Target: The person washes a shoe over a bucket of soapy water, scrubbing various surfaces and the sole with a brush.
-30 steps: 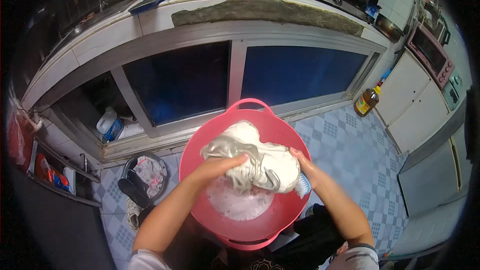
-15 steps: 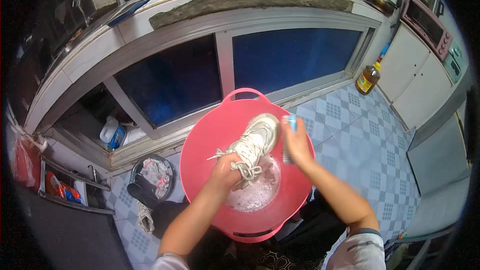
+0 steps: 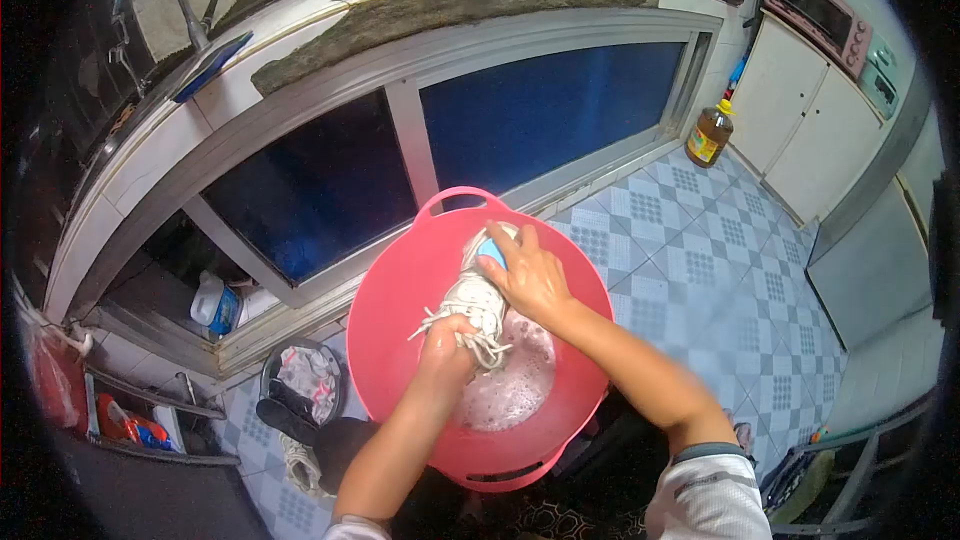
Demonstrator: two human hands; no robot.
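A white lace-up sneaker (image 3: pixel 474 304) is held toe-up and tilted over a pink tub (image 3: pixel 385 330). My left hand (image 3: pixel 447 346) grips it at the ankle end, fingers partly hidden by the shoe, with loose laces hanging around them. Closed over a light-blue scrubbing brush (image 3: pixel 491 254), my right hand (image 3: pixel 532 282) lies on the toe part of the sneaker; the bristles are hidden now. Below the shoe, foamy water (image 3: pixel 515 390) covers the bottom of the tub.
Left of the tub stands a dark basin (image 3: pixel 340 400) with a cloth (image 3: pixel 308 380); another shoe (image 3: pixel 302 465) lies beside it. A white-and-blue jug (image 3: pixel 213 305) sits in the cabinet opening. An oil bottle (image 3: pixel 709 135) stands near the white cupboard (image 3: pixel 800 110).
My right hand has brought the brush left from beside the sneaker onto its toe. My left hand still grips the shoe. The view has shifted slightly to the right.
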